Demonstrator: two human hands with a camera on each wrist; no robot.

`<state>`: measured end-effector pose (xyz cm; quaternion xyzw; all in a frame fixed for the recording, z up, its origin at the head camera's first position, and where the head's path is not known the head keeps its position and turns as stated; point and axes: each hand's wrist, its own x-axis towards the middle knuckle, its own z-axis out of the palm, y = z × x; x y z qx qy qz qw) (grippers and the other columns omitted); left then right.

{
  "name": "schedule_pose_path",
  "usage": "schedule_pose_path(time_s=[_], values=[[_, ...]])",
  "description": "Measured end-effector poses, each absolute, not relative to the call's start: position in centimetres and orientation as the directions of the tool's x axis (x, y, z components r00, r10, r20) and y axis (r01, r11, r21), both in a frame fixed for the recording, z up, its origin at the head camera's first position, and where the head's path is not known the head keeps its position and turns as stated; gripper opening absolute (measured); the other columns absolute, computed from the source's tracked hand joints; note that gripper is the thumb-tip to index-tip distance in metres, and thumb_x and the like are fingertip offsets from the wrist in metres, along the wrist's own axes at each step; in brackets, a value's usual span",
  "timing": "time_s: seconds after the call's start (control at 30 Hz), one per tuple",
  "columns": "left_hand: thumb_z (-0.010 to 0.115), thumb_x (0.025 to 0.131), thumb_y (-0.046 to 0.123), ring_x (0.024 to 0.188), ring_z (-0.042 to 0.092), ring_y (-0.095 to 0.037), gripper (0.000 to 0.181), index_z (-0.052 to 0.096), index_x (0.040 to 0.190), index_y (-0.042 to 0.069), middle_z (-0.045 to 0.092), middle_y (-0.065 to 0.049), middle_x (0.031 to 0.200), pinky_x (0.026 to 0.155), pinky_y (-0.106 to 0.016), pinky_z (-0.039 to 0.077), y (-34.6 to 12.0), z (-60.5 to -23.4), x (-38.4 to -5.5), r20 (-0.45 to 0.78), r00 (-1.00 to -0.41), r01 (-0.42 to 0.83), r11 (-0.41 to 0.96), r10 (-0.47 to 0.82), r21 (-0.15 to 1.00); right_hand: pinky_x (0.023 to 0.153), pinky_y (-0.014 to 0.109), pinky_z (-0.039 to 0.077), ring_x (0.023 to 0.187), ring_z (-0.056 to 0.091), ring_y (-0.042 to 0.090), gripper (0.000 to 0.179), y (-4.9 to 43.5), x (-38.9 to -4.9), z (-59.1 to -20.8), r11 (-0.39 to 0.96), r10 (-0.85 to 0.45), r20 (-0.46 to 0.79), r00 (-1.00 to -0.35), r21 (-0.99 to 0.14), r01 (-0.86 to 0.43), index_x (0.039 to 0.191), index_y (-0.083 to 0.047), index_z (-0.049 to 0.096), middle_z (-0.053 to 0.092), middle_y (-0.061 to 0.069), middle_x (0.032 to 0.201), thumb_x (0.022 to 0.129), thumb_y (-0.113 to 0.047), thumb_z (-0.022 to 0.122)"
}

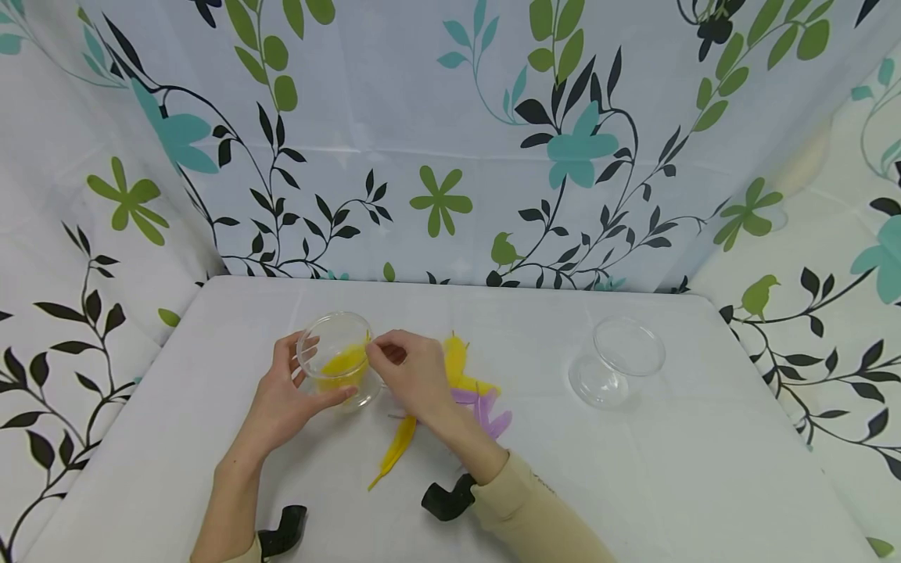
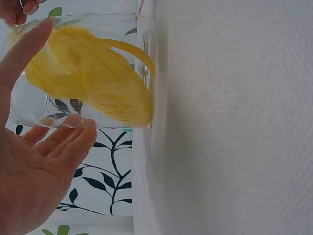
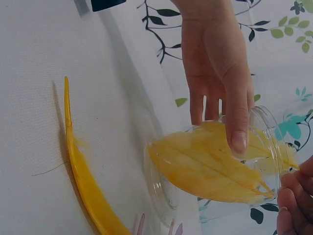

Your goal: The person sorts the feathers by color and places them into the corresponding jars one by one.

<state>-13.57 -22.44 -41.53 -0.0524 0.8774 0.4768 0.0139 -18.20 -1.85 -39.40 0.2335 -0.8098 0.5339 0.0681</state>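
My left hand [image 1: 292,399] holds a clear jar [image 1: 339,378] round its side, thumb in front and fingers behind. Inside it, yellow feathers [image 2: 93,73] lean against the wall, with one quill bending down near the base. At the rim, my right hand [image 1: 415,375] pinches the quill end of a yellow feather [image 3: 210,169]; the fingertips partly hide that end. Under and beside my right forearm lie more yellow feathers [image 1: 456,358] and purple feathers [image 1: 498,424], partly covered. A single yellow feather [image 1: 397,452] points toward the near side of the table.
A second clear jar [image 1: 598,385] stands on the right half of the white-covered table [image 1: 676,469]. Black curved pieces [image 1: 448,500] show at both wrists. Leaf-patterned cloth [image 1: 394,141] hangs behind the table and along its sides.
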Motion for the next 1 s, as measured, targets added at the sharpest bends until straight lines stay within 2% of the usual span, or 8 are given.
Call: schedule_pose_path(time_s=[0.33,0.67,0.83,1.0], values=[[0.086,0.076,0.045,0.144,0.032,-0.047,0.114,0.011,0.155,0.011,0.029,-0.021,0.159,0.113,-0.06,0.035,-22.1,-41.4,-13.6,-0.06,-0.995,-0.091,0.544,-0.075,0.834,0.069,0.016,0.054,0.072,0.06,0.008,0.014,-1.5,-18.0,-39.6,0.325,-0.362,0.334,-0.87,-0.83,-0.453,0.096,-0.006,0.076,0.073,0.003,0.082,0.095,-0.018,0.069],[0.086,0.077,0.043,0.143,0.032,-0.047,0.114,0.011,0.155,0.01,0.03,-0.022,0.158,0.113,-0.06,0.035,-21.9,-41.2,-13.7,-0.064,-0.995,-0.095,0.542,-0.075,0.835,0.07,0.016,0.055,0.073,0.062,0.01,0.008,-0.6,-17.7,-40.2,0.302,-0.44,0.362,-0.822,-0.802,-0.515,0.095,-0.005,0.076,0.075,0.004,0.087,0.092,-0.011,0.072],[0.087,0.076,0.043,0.144,0.033,-0.045,0.113,0.013,0.154,0.01,0.031,-0.021,0.158,0.113,-0.06,0.035,-21.9,-41.3,-13.8,-0.048,-0.996,-0.082,0.546,-0.077,0.834,0.072,0.019,0.057,0.075,0.063,0.009,0.007,0.0,-17.4,-40.5,0.302,-0.482,0.341,-0.807,-0.8,-0.518,0.095,-0.005,0.077,0.075,0.004,0.088,0.091,-0.009,0.072],[0.087,0.076,0.043,0.144,0.032,-0.045,0.114,0.012,0.154,0.01,0.031,-0.02,0.158,0.114,-0.059,0.035,-21.9,-40.9,-13.9,-0.06,-0.995,-0.094,0.548,-0.081,0.831,0.073,0.016,0.056,0.074,0.061,0.004,0.007,0.6,-17.0,-40.7,0.32,-0.539,0.305,-0.785,-0.788,-0.526,0.094,-0.004,0.077,0.073,0.002,0.084,0.09,-0.009,0.073]])
